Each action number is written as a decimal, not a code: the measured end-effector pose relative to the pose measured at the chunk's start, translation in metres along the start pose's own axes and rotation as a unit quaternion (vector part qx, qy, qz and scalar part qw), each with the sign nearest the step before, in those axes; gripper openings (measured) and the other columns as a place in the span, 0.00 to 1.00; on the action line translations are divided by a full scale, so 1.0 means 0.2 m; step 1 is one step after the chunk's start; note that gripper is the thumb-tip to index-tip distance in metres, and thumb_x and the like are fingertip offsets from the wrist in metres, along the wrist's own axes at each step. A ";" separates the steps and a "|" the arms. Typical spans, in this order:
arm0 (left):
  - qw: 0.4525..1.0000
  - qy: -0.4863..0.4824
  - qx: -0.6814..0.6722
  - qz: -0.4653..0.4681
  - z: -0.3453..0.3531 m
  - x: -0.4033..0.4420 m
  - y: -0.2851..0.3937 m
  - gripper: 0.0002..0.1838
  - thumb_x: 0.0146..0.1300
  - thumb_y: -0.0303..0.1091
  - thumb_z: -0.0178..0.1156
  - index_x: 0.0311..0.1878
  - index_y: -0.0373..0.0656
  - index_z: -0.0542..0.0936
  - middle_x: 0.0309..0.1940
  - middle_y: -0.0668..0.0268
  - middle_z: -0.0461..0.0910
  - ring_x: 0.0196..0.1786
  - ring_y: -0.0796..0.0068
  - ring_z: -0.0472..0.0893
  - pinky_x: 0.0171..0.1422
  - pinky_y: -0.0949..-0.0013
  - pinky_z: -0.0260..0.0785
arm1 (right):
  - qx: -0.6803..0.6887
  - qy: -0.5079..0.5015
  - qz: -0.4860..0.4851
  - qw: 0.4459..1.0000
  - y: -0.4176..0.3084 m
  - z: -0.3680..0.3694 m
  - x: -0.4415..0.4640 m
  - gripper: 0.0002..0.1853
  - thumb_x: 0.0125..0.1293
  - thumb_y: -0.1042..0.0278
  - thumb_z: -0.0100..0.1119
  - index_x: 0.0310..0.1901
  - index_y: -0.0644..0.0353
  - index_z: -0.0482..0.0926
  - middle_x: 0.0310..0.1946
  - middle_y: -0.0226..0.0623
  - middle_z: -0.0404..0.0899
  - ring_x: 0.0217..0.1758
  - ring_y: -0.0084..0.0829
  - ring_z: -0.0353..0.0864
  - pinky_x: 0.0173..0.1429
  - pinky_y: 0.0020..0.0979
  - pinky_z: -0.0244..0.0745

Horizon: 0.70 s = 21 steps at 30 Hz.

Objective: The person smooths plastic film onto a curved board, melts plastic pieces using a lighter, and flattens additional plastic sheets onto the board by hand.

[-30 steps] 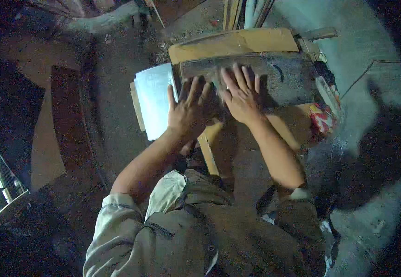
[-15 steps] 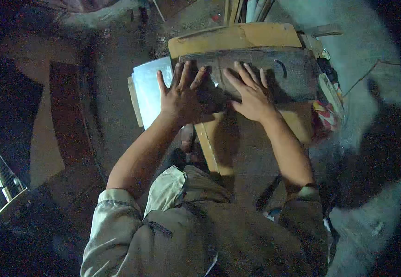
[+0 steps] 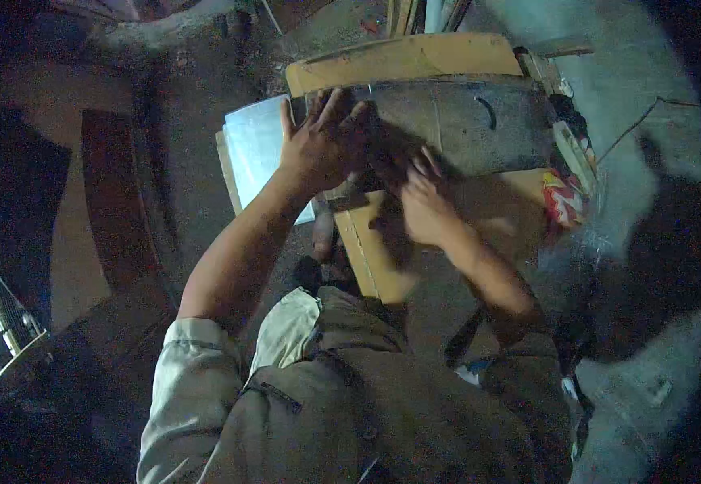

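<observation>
My left hand [image 3: 322,143] lies with fingers spread on the left part of a dark, worn sheet [image 3: 488,129]. Under that sheet is tan cardboard [image 3: 415,64], showing along its far edge and nearer to me. Beside my left hand, a pale shiny stack of sheets [image 3: 252,149] sticks out at the left. My right hand [image 3: 427,206] is at the near edge of the dark sheet, blurred, its fingers partly bent; whether anything is in it cannot be made out. A small dark curved piece [image 3: 486,112] rests on the sheet's right part.
A red and white wrapper [image 3: 563,200] lies at the cardboard's right edge, near more scraps. Long strips [image 3: 403,18] stand beyond the far edge. A thin rod [image 3: 629,129] is on the floor at the right. At far left is a lit rack-like object [image 3: 4,315].
My right hand has drawn back toward me from the dark sheet and its fingers have bent. My left hand has shifted slightly, staying flat on the sheet.
</observation>
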<state>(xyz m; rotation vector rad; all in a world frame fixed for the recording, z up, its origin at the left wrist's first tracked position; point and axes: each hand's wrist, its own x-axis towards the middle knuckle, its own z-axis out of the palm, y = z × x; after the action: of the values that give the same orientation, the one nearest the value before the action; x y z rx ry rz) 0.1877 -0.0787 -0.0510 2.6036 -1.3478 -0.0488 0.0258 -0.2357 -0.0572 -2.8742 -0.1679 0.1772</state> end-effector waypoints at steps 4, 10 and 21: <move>1.000 0.014 0.018 -0.003 0.02 0.02 -0.02 0.35 0.59 0.58 0.55 0.68 0.58 0.63 0.70 0.56 0.55 0.74 0.54 0.52 0.69 0.28 0.30 | 0.321 -0.008 0.107 0.941 0.10 0.50 -0.15 0.26 0.53 0.69 0.52 0.57 0.61 0.73 0.67 0.47 0.59 0.73 0.46 0.52 0.77 0.53 0.29; 0.998 -0.023 0.050 -0.033 0.00 0.02 0.01 0.40 0.55 0.60 0.57 0.70 0.59 0.60 0.71 0.56 0.53 0.74 0.55 0.51 0.70 0.30 0.31 | -0.100 -0.059 0.018 0.993 -0.07 -0.02 -0.15 0.26 0.61 0.61 0.54 0.61 0.57 0.69 0.68 0.46 0.58 0.73 0.44 0.52 0.76 0.55 0.31; 0.999 -0.019 0.005 -0.051 0.01 -0.21 0.12 0.59 0.39 0.68 0.66 0.72 0.53 0.53 0.72 0.57 0.52 0.74 0.53 0.50 0.69 0.28 0.27 | -0.044 0.146 0.138 0.979 0.11 0.02 -0.04 0.32 0.64 0.49 0.53 0.68 0.45 0.60 0.71 0.43 0.53 0.73 0.47 0.50 0.71 0.60 0.39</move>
<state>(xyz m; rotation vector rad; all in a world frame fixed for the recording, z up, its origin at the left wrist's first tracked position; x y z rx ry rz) 0.1442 -0.0591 -0.0501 2.6902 -1.2298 -0.1091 0.0185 -0.2565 -0.0665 -2.9564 0.2867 -0.2062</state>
